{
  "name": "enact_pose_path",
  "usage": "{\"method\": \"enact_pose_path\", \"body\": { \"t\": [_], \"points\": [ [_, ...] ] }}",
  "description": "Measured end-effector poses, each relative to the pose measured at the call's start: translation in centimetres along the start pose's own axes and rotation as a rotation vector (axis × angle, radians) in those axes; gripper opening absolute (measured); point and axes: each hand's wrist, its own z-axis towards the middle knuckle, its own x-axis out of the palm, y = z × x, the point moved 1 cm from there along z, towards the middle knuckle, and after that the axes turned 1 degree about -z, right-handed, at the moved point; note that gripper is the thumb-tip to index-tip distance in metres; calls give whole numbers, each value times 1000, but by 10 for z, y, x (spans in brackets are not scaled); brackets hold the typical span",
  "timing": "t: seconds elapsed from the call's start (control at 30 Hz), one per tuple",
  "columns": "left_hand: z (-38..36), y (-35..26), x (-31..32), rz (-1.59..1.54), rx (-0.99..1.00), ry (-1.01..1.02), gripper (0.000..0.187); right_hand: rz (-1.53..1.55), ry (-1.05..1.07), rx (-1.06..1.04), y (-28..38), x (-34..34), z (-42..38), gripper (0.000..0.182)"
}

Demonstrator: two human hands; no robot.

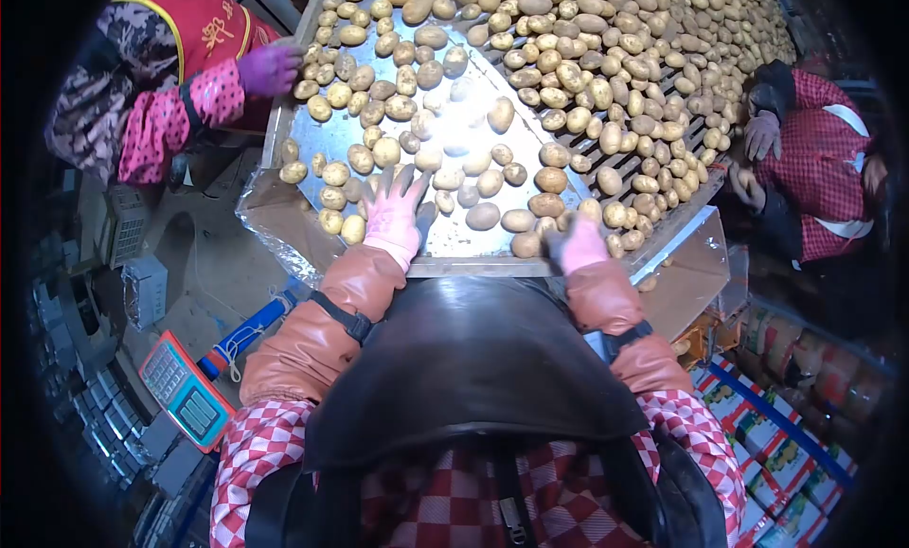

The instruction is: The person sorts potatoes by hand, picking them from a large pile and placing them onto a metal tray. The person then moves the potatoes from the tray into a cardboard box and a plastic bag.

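My left hand (393,212), in a pink glove with dark grey fingers, reaches over the near edge of a metal sorting table (447,236). Its fingers are spread flat among loose potatoes (385,151), with nothing gripped. On the right, my right hand (579,245) wears a matching glove and is at the table's near edge. Motion smears its fingers, and potatoes (546,204) lie right beside them. One potato (589,210) shows just beyond its knuckles. Glare whitens the middle of the metal surface.
A slatted rack (606,155) heaped with potatoes slopes up at the right. Co-workers stand on both sides, one with a purple-gloved hand (271,68) at the table's left edge. Cardboard chutes (677,274) flank the table. A red-framed scale (187,391) stands low left; printed boxes (772,453) lie low right.
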Motion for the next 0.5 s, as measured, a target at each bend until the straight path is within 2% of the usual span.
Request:
{"method": "enact_pose_path", "body": {
  "t": [0.03,0.1,0.17,0.2,0.23,0.27,0.3,0.37,0.4,0.43,0.47,0.5],
  "points": [
    [3,-7,2,-7,-7,5,61,-39,6,-55,15,8,4,55],
    [15,-29,0,-107,217,-75,57,76,106,-227,50,2,3,54],
    [38,-48,-16,-43,432,100,58,557,353,-355,42,24,8,37],
    [53,-44,-14,25,446,104,57,435,494,-407,46,21,9,31],
    [68,-32,-12,98,463,103,56,494,495,-531,42,23,12,31],
    [88,-12,1,237,415,-9,54,540,478,-481,41,14,12,30],
    [99,-1,-13,132,170,50,55,588,462,-429,40,3,14,29],
    [96,27,-7,-85,-35,-126,51,686,169,-438,10,4,37,24],
    [95,20,-12,-72,-34,-133,51,543,-124,-562,-8,-5,49,23],
    [87,5,-20,42,-149,-144,50,835,-186,-303,-8,-14,54,25],
    [84,-6,-25,158,-265,-151,48,590,-329,-403,-19,-39,54,30],
    [91,-12,-22,104,-147,-134,50,206,-549,-413,-46,-37,72,48]
  ]
}}
